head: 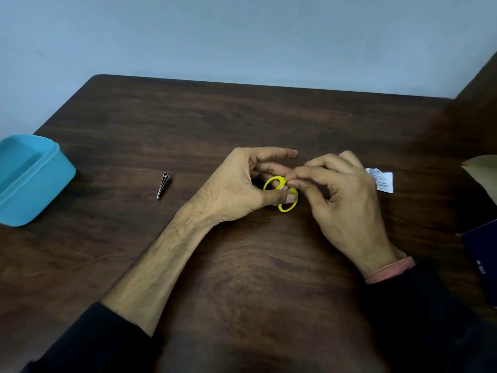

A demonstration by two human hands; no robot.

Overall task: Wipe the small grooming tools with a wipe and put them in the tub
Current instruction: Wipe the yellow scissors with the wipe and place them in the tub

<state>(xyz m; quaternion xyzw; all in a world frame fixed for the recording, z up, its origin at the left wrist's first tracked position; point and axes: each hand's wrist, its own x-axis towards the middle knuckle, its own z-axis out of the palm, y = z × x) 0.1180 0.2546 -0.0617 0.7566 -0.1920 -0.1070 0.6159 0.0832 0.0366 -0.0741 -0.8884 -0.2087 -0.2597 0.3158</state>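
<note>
Both hands meet over the middle of a dark wooden table (242, 125): the left hand (242, 184) pinches small yellow-handled scissors (285, 195) by the loops, while the right hand's (341, 197) curled fingers work at the blade end, where any wipe is hidden. A torn sachet (382, 180) lies just behind. Wiping appears under way. Next, the scissors must travel well left to the open blue tub (35, 181); the nail clipper (163, 185) waits between.
</note>
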